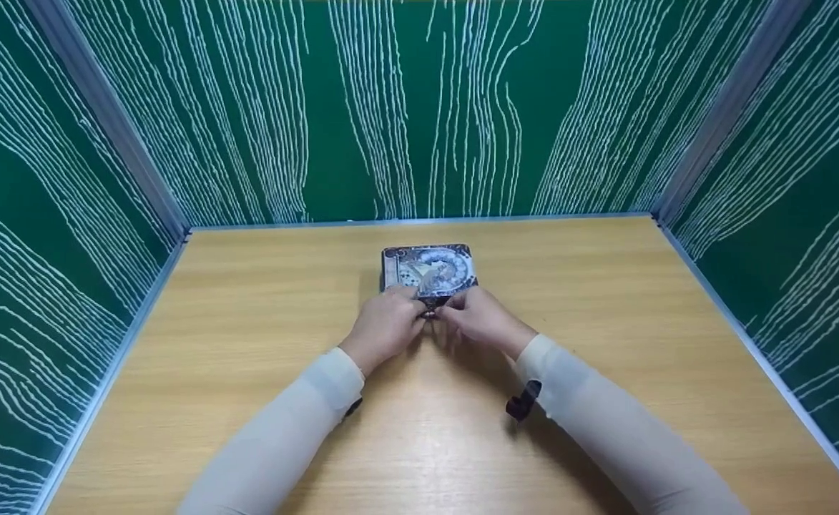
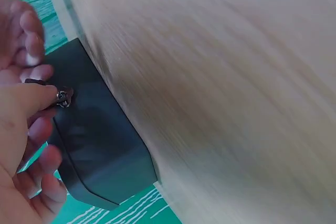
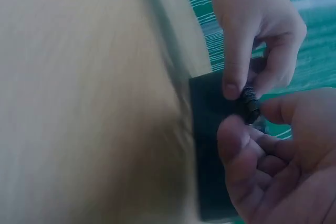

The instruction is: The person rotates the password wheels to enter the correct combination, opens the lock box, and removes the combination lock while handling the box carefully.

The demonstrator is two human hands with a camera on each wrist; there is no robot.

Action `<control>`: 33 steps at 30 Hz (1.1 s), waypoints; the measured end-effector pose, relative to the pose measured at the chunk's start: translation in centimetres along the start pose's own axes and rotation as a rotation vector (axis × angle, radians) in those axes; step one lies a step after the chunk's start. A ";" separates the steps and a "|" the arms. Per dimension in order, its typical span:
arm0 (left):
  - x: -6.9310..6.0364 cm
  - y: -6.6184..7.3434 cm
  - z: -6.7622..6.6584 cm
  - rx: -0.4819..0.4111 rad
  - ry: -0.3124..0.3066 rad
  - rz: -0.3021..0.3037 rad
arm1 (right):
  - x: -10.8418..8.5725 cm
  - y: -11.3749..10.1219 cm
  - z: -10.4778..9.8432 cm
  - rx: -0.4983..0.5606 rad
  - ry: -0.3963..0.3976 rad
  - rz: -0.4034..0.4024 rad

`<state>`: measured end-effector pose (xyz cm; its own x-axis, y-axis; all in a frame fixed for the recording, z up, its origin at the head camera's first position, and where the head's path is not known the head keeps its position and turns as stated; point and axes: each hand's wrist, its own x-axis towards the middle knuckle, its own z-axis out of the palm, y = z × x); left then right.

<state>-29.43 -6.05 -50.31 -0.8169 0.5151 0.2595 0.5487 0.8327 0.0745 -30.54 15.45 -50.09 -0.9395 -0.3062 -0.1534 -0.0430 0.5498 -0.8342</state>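
Observation:
A small dark box (image 1: 430, 270) with a printed picture on its lid stands on the table, its plain front showing in the left wrist view. At the middle of that front sits a metal clasp (image 2: 64, 97) with a small dark ridged lock (image 3: 251, 102), apparently a combination padlock. My left hand (image 1: 388, 322) pinches this lock between thumb and finger; its other fingers curl loosely. From the other side my right hand (image 1: 487, 320) has its curled thumb and fingertips round the lock's lower end. Fingers partly hide the lock, and its markings are too small to read.
The box rests on a wooden table (image 1: 247, 315) near its far edge. Green panels (image 1: 362, 107) with white wavy lines rise behind and at both sides, joined by grey metal posts (image 1: 727, 107). A dark strap (image 1: 524, 400) shows at the right wrist.

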 end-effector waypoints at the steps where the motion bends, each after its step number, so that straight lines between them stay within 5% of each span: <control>1: 0.0 -0.1 0.0 0.011 0.013 0.003 | -0.2 -0.4 -0.2 -0.073 0.025 -0.037; 7: 0.5 -0.3 -0.1 0.041 0.039 -0.019 | -0.1 -1.2 -1.4 -0.468 0.202 -0.356; 10: 0.7 -0.5 -0.1 0.010 0.018 -0.045 | 0.9 -0.4 -2.0 -0.531 0.203 -0.446; 16: 1.3 -1.2 0.1 -0.212 -0.039 -0.091 | 2.4 1.3 -2.3 -0.421 0.116 -0.406; 24: 1.8 -2.0 0.4 -0.457 -0.063 -0.097 | 3.4 1.7 -1.8 -0.342 0.077 -0.465; 33: 1.7 -3.0 0.2 -0.546 -0.101 -0.087 | 3.5 1.7 -1.3 -0.310 0.041 -0.445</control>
<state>-32.44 -7.61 -50.26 -0.8614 0.4886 0.1389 0.4692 0.6608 0.5858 -34.34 16.38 -51.37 -0.8200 -0.5344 0.2050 -0.5319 0.5792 -0.6178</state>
